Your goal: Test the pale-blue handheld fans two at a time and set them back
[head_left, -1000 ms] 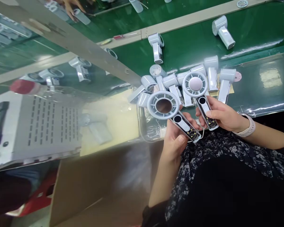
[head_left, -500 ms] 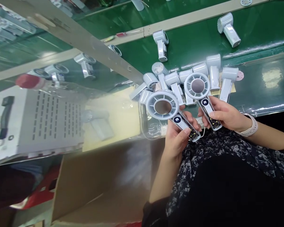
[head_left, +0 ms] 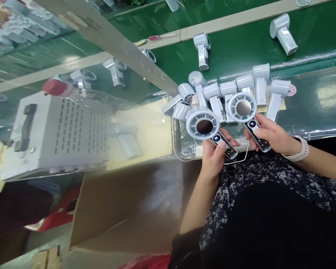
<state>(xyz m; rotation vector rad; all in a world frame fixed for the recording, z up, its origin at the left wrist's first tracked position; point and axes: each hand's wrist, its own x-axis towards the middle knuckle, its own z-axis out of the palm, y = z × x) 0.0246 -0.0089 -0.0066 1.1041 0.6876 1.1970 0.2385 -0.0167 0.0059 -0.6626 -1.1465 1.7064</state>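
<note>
My left hand (head_left: 214, 157) is closed around the handle of a light-grey handheld fan (head_left: 203, 124), its thumb resting on the handle below a small round display. In my right hand (head_left: 271, 136) is a second handheld fan (head_left: 242, 107), gripped by the handle with the thumb just under its lit display. Both fans have ringed heads with a shiny round centre, and circuit parts show in the lower handles. Several similar fans (head_left: 212, 91) lie close together on the bench just beyond my hands. A thin white cable (head_left: 242, 158) runs beneath the held fans.
A clear panel with a pale post (head_left: 123, 41) stands to the left. Behind it are a grey vented metal box (head_left: 70, 130) and a yellow sheet (head_left: 154, 134). Below sits an open cardboard box (head_left: 123, 213). More fans (head_left: 203, 50) lie on the green surface (head_left: 238, 41) beyond a pale rail.
The view has shifted, so the bench things sit farther right. The display on the right-hand fan reads differently. Both hands keep hold of their fans.
</note>
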